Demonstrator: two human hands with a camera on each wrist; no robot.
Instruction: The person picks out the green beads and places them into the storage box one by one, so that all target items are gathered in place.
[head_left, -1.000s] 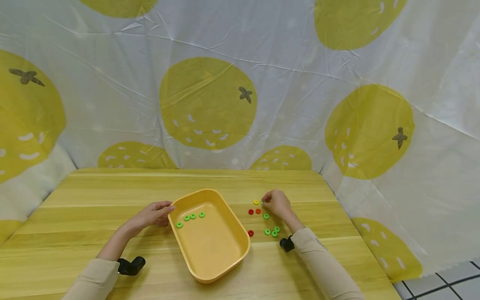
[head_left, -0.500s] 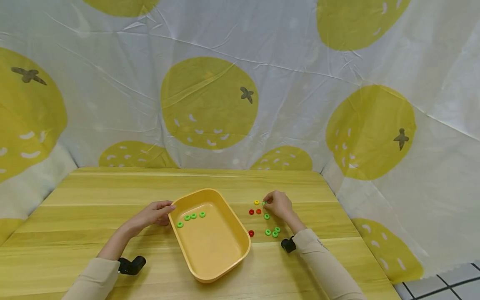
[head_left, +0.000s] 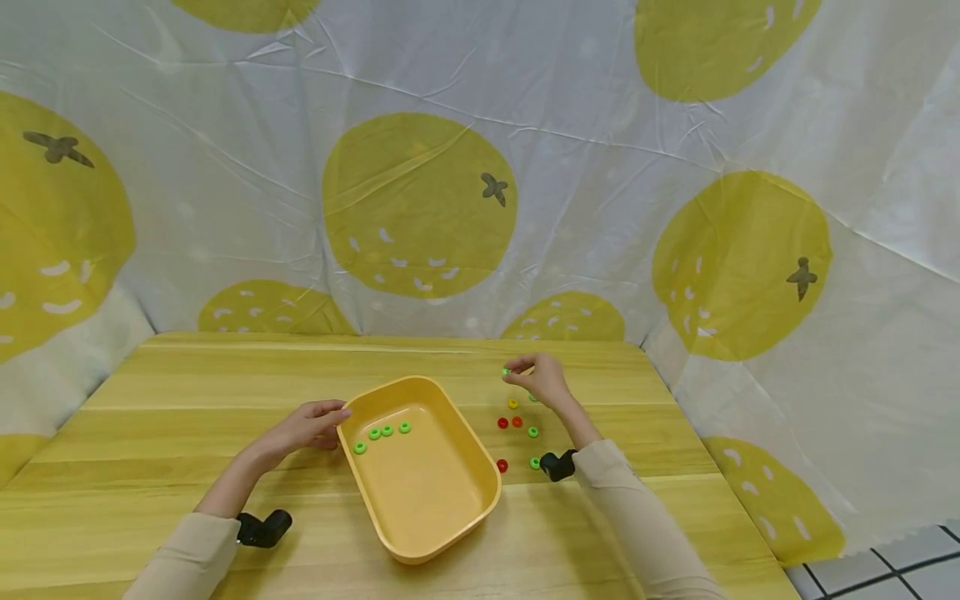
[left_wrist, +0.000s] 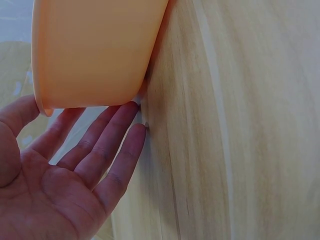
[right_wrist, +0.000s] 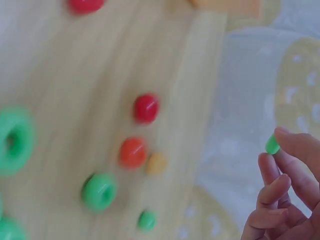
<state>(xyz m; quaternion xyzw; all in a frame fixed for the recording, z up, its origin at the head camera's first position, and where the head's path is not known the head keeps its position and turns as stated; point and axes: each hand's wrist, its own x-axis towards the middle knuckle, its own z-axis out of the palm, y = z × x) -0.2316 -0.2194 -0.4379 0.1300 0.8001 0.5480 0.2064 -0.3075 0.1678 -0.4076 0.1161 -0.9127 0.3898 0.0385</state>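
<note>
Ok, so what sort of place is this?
Probably a makeshift indoor recording booth: a fruit-print curtain hangs behind and beside a wood-grain table, and two black wrist cameras are being worn.

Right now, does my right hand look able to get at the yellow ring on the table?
Probably yes: your right hand is close by, and nothing covers the yellow ring. The likely snag is the green ring it's pinching, which it may need to put down first.

Shows no readable text, label, brand, number or sign, near or far, left or right, in any view.
</note>
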